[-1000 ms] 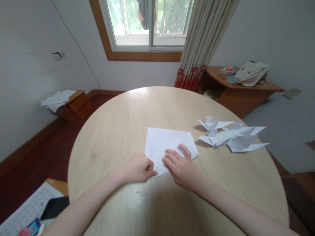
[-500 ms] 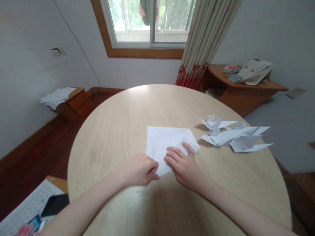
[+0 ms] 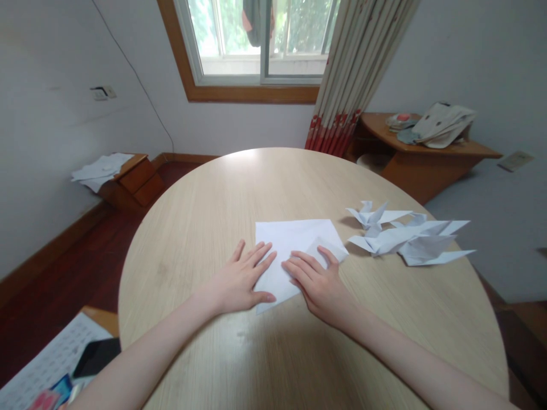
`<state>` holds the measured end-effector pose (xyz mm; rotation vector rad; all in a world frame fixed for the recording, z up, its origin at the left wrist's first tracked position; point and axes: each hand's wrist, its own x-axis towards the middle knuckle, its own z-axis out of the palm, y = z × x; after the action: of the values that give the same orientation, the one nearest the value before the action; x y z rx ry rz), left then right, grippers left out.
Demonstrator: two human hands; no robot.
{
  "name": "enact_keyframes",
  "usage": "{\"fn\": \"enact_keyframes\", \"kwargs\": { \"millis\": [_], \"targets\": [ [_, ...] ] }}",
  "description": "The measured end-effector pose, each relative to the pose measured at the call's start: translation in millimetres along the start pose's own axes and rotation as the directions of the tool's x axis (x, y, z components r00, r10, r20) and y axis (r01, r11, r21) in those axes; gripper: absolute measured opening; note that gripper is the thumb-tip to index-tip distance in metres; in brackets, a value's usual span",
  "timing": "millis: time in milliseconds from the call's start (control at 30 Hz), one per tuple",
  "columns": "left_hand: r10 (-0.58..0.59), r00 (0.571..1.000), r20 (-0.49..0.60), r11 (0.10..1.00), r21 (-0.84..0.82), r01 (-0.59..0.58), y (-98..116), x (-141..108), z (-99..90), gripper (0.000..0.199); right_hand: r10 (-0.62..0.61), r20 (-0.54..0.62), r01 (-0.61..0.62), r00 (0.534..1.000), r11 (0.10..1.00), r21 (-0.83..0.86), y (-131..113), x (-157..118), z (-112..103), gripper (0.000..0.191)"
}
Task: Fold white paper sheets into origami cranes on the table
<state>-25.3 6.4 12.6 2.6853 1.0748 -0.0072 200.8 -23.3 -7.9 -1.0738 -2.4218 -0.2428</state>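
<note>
A white sheet of paper (image 3: 294,234) lies on the round wooden table (image 3: 205,210), with a folded flap at its right side. My left hand (image 3: 243,276) rests with spread fingers over the sheet's left edge, its thumb and fingertips on the paper. On the right part of the sheet lies my right hand (image 3: 316,282), flat, fingers stretched out over the folded flap. Neither hand grips anything. Several folded paper birds (image 3: 410,236) stand close together to the right of the sheet.
At the lower left are a dark phone (image 3: 97,357) and a printed sheet (image 3: 55,347). A small cabinet (image 3: 139,179) with papers stands at the left, a wooden desk (image 3: 427,156) with a bag at the back right. A curtain (image 3: 354,68) hangs by the window.
My left hand has opened from a curled shape, its fingers now spread at the paper's left edge. The sheet's lower left corner lies farther left and lower. My right hand has barely moved.
</note>
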Motion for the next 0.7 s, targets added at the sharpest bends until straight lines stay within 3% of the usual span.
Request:
{"fn": "enact_keyframes", "kwargs": {
  "millis": [200, 400, 600, 700],
  "targets": [
    [-0.033, 0.998, -0.051, 0.994, 0.107, 0.038, 0.1, 2.1, 6.8, 0.086, -0.094, -0.027, 0.093, 0.995, 0.995, -0.034, 3.4, -1.4, -2.5, 0.050],
    [-0.141, 0.983, -0.115, 0.971, 0.176, 0.160, 4.3, 8.0, 10.1, 0.085, -0.135, -0.085, 0.141, 0.987, 0.988, 0.064, 8.4, -4.1, -2.5, 0.032],
    [-0.170, 0.966, -0.195, 0.949, 0.233, 0.214, 8.8, 9.4, 9.3, 0.080, -0.066, 0.018, 0.065, 0.998, 0.995, 0.072, 10.9, -4.4, 1.5, 0.034],
    [-0.146, 0.967, -0.207, 0.942, 0.270, 0.200, 12.3, 9.0, 3.1, 0.068, -0.078, 0.064, 0.073, 0.995, 0.994, 0.075, 12.5, -4.2, 1.5, 0.037]
  ]
}}
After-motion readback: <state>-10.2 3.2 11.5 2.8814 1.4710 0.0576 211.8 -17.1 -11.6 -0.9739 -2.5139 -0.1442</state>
